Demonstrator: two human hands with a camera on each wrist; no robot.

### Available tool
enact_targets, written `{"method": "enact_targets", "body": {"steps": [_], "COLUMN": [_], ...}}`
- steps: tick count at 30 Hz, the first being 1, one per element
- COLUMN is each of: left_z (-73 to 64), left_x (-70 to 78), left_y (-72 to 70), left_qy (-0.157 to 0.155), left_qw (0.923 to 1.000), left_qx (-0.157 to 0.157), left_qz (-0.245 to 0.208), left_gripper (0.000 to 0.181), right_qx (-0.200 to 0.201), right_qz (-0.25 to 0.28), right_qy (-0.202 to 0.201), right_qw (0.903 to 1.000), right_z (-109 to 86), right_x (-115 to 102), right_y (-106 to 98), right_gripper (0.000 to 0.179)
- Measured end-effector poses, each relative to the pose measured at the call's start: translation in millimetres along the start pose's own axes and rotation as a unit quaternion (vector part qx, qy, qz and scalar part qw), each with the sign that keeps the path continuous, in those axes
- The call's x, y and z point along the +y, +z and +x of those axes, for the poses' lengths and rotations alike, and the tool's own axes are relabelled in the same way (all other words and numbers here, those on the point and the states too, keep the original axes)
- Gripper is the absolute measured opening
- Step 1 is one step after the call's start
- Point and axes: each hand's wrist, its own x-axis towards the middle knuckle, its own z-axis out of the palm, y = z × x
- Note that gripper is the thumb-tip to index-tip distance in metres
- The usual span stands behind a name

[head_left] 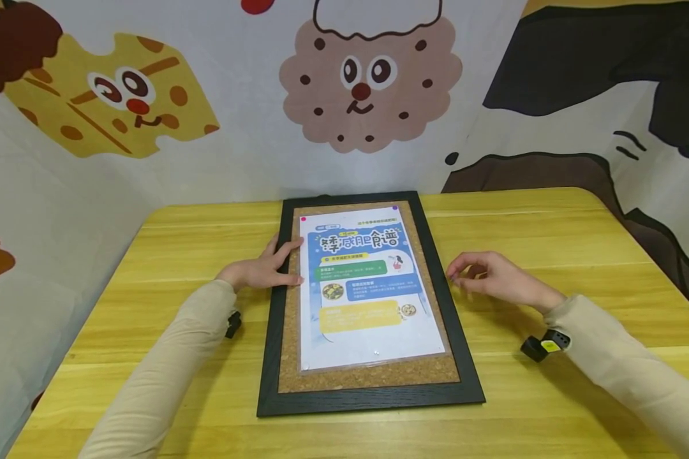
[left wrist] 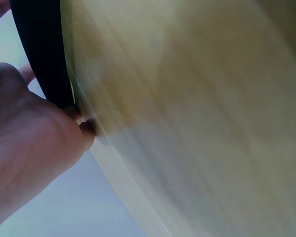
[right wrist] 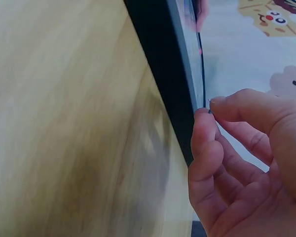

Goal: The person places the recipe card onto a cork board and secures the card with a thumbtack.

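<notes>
A cork board (head_left: pixel 373 379) in a black frame (head_left: pixel 373 400) lies on the table. A printed sheet (head_left: pixel 333 354) covers most of the cork, with a pink thumbtack (head_left: pixel 303 218) and a purple thumbtack (head_left: pixel 395 208) at its top corners. My left hand (head_left: pixel 266 268) rests over the frame's left side, thumb and a finger extended onto the sheet's edge; in the left wrist view, other fingers touch the frame's outer side. Just beyond the right side, my right hand (head_left: pixel 490 275) pinches a tiny thumbtack (right wrist: pixel 210 110) between thumb and fingertip, its thin point showing.
The yellow wooden table (head_left: pixel 195 382) extends around the board on all sides. Behind it hangs a white cloth (head_left: pixel 235 172) printed with cartoon food and animal shapes. Black wrist straps (head_left: pixel 534 349) show at the sleeve cuffs.
</notes>
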Motion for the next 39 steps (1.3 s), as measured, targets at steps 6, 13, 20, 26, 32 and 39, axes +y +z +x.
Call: {"method": "enact_targets", "body": {"steps": [6, 13, 20, 26, 32, 39], "left_z": [-2.1, -1.6, -0.9, -0.4, -1.3, -0.7], "left_x": [4.2, 2.8, 2.6, 2.2, 2.9, 3.8], "left_y": [-0.2, -1.1, -0.9, -1.0, -1.5, -1.6], "left_qy": [0.001, -0.005, -0.010, -0.007, -0.009, -0.005], "left_qw": [1.0000, 1.0000, 0.9999, 0.9999, 0.9999, 1.0000], "left_qx": [-0.001, -0.006, -0.006, -0.004, -0.005, -0.005], "left_qz": [0.000, 0.002, 0.004, 0.007, 0.004, 0.000], "left_gripper": [0.094, 0.093, 0.093, 0.092, 0.092, 0.091], "right_qx": [-0.020, -0.040, -0.053, -0.070, -0.085, -0.109], "right_qz": [-0.016, -0.007, -0.009, -0.016, -0.008, -0.001], "right_qy": [-0.014, -0.019, -0.024, -0.027, -0.075, -0.091], "right_qw": [0.9996, 0.9990, 0.9983, 0.9971, 0.9936, 0.9898], "right_z": [-2.3, -5.9, -11.5, -17.7, -21.1, -22.8], "right_x": [-9.3, -18.0, -25.3, -29.5, -31.8, -33.1], "right_y": [5.1, 9.0, 12.6, 18.2, 25.1, 31.5], "right_gripper": [0.015, 0.014, 0.014, 0.013, 0.013, 0.013]}}
